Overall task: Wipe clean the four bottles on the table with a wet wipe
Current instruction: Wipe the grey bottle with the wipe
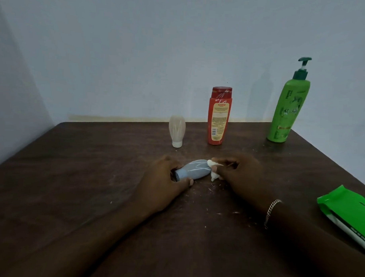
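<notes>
Dark wooden table (72,176), pale wall (139,54) behind. Between the hands a grey bottle (195,171) lies on its side. The left hand (163,179) grips its cap end, fingers curled round it. The right hand (242,173) pinches a bunched wipe (214,176) against its rounded end. Beyond the hands stand a beige bottle (177,130), a red bottle (218,116) and, further right, a green bottle (288,109). Right of the right hand lies a pack (348,208).

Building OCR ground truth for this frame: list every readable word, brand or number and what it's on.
"Henna": vertical, upper green pump bottle.
"V..ka": same bottle, middle letters blurred.
Red bottle: heading maybe "Karthika", blurred; fine print, barcode unreadable.
Green wipes pack: print too blurred.
Grey bottle, clear bottle: no text seen.
</notes>
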The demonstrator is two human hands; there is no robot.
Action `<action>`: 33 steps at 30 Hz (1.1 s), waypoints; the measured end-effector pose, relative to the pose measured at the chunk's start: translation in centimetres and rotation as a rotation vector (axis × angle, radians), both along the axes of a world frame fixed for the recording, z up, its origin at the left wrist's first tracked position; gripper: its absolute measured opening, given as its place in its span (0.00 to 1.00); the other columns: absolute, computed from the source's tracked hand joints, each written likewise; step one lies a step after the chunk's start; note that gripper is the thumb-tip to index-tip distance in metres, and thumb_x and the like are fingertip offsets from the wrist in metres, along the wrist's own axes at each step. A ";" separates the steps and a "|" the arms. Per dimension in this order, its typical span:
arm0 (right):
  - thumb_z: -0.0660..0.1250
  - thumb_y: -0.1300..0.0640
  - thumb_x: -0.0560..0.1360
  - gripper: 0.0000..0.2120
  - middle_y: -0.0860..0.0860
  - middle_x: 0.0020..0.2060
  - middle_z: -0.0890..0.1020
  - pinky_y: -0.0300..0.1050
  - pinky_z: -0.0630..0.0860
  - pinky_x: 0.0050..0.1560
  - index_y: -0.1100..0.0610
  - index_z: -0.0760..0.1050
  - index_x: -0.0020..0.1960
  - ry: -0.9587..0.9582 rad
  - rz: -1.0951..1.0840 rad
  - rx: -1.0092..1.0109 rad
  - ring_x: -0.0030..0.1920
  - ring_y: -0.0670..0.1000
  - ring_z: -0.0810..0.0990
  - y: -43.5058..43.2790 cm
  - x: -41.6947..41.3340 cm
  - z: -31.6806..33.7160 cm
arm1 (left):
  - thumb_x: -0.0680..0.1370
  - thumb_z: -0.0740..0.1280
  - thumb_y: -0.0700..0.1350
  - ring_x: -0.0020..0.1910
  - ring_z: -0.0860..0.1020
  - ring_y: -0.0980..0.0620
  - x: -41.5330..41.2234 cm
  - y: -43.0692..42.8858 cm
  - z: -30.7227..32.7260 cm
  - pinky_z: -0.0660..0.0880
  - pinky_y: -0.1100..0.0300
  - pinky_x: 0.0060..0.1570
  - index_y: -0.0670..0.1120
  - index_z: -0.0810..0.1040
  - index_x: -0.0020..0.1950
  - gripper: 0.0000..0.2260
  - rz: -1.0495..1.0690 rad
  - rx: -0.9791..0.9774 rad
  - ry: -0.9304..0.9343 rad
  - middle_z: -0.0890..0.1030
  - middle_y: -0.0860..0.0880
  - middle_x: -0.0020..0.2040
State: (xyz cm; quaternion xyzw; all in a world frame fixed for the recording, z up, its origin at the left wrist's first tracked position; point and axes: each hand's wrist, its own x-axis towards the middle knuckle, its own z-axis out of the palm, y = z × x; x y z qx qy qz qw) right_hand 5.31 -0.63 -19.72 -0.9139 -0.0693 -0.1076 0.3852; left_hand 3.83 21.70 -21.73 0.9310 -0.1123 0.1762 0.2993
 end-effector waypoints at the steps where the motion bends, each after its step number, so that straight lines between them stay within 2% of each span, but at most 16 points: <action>1: 0.70 0.40 0.72 0.10 0.38 0.35 0.84 0.42 0.81 0.45 0.37 0.81 0.53 -0.006 -0.010 -0.011 0.35 0.39 0.82 0.1 -0.1 0.0 | 0.71 0.75 0.58 0.43 0.73 0.61 0.0 0.0 0.0 0.68 0.67 0.40 0.51 0.82 0.56 0.17 -0.004 -0.001 0.006 0.75 0.59 0.46; 3: 0.71 0.43 0.72 0.10 0.38 0.35 0.84 0.39 0.80 0.42 0.38 0.81 0.53 -0.024 -0.029 -0.045 0.34 0.38 0.81 0.2 -0.1 0.0 | 0.71 0.75 0.57 0.43 0.73 0.61 0.1 0.1 0.1 0.67 0.65 0.39 0.51 0.82 0.55 0.16 -0.013 0.000 0.014 0.74 0.59 0.45; 5: 0.70 0.44 0.73 0.10 0.39 0.41 0.85 0.40 0.80 0.46 0.38 0.80 0.55 -0.006 -0.005 -0.081 0.38 0.39 0.81 0.3 0.0 0.0 | 0.71 0.75 0.57 0.43 0.73 0.60 0.2 0.3 -0.1 0.68 0.64 0.39 0.51 0.82 0.54 0.16 -0.020 0.000 0.020 0.74 0.59 0.44; 8: 0.67 0.40 0.74 0.13 0.40 0.44 0.85 0.45 0.81 0.49 0.40 0.80 0.57 0.047 0.038 -0.121 0.42 0.40 0.81 0.8 -0.2 0.0 | 0.71 0.75 0.57 0.44 0.73 0.60 0.4 0.6 -0.3 0.68 0.63 0.39 0.51 0.81 0.55 0.16 -0.020 -0.015 0.062 0.75 0.59 0.46; 11: 0.66 0.40 0.75 0.13 0.41 0.47 0.85 0.45 0.80 0.51 0.42 0.81 0.56 -0.005 0.001 -0.174 0.43 0.39 0.80 1.3 -0.5 0.3 | 0.71 0.75 0.57 0.43 0.73 0.60 0.4 0.7 -0.3 0.66 0.63 0.38 0.52 0.80 0.54 0.16 -0.030 0.000 0.061 0.74 0.59 0.46; 13: 0.66 0.43 0.76 0.13 0.40 0.51 0.83 0.37 0.76 0.51 0.43 0.80 0.58 -0.012 0.034 -0.224 0.44 0.38 0.78 1.7 -0.9 0.6 | 0.71 0.75 0.57 0.43 0.72 0.60 0.4 0.6 -0.3 0.66 0.63 0.38 0.51 0.80 0.53 0.16 -0.031 0.008 0.049 0.73 0.59 0.45; 15: 0.66 0.47 0.78 0.12 0.42 0.53 0.82 0.26 0.67 0.45 0.46 0.79 0.60 -0.027 0.122 -0.257 0.44 0.37 0.75 2.3 -1.3 0.6 | 0.71 0.75 0.57 0.43 0.72 0.60 0.3 0.5 -0.2 0.66 0.63 0.38 0.52 0.79 0.53 0.15 -0.033 0.017 0.046 0.73 0.59 0.45; 17: 0.67 0.49 0.78 0.11 0.43 0.53 0.82 0.23 0.64 0.42 0.47 0.81 0.58 -0.059 0.142 -0.226 0.44 0.37 0.75 2.7 -1.5 0.5 | 0.71 0.75 0.57 0.43 0.71 0.60 0.2 0.5 -0.1 0.65 0.64 0.38 0.53 0.79 0.53 0.15 -0.035 0.023 0.046 0.72 0.59 0.45; 20: 0.66 0.49 0.78 0.10 0.44 0.53 0.83 0.18 0.64 0.40 0.48 0.82 0.57 -0.065 0.039 -0.189 0.43 0.37 0.74 2.2 -1.3 0.7 | 0.71 0.76 0.57 0.43 0.71 0.61 0.0 0.4 -0.1 0.65 0.65 0.38 0.52 0.79 0.52 0.15 -0.034 0.017 0.033 0.72 0.60 0.44; 23: 0.63 0.50 0.80 0.13 0.46 0.59 0.80 0.22 0.63 0.39 0.48 0.78 0.63 -0.049 0.141 -0.311 0.50 0.38 0.71 2.4 -1.4 1.3 | 0.71 0.76 0.57 0.43 0.71 0.60 0.0 0.4 0.0 0.66 0.64 0.39 0.52 0.79 0.51 0.15 -0.039 0.019 0.032 0.73 0.59 0.45; 26: 0.64 0.51 0.80 0.13 0.45 0.59 0.78 0.24 0.62 0.42 0.49 0.77 0.63 -0.061 0.250 -0.356 0.49 0.37 0.70 3.2 -1.8 1.3 | 0.71 0.76 0.57 0.43 0.71 0.60 0.0 0.4 0.2 0.66 0.64 0.38 0.52 0.78 0.50 0.14 -0.040 0.023 0.045 0.73 0.58 0.45; 30: 0.64 0.51 0.79 0.11 0.46 0.56 0.78 0.25 0.63 0.41 0.48 0.79 0.60 -0.104 0.146 -0.302 0.48 0.39 0.71 3.0 -1.5 1.2 | 0.71 0.76 0.56 0.42 0.72 0.59 -0.1 0.3 0.4 0.64 0.65 0.37 0.51 0.80 0.50 0.14 -0.046 0.018 0.038 0.73 0.58 0.44; 33: 0.64 0.52 0.79 0.13 0.46 0.57 0.77 0.30 0.67 0.52 0.50 0.78 0.62 -0.132 0.239 -0.338 0.53 0.42 0.73 4.0 -2.1 1.2 | 0.71 0.76 0.55 0.41 0.71 0.59 -0.3 0.3 0.5 0.63 0.66 0.36 0.51 0.78 0.48 0.13 -0.047 0.024 0.034 0.72 0.57 0.43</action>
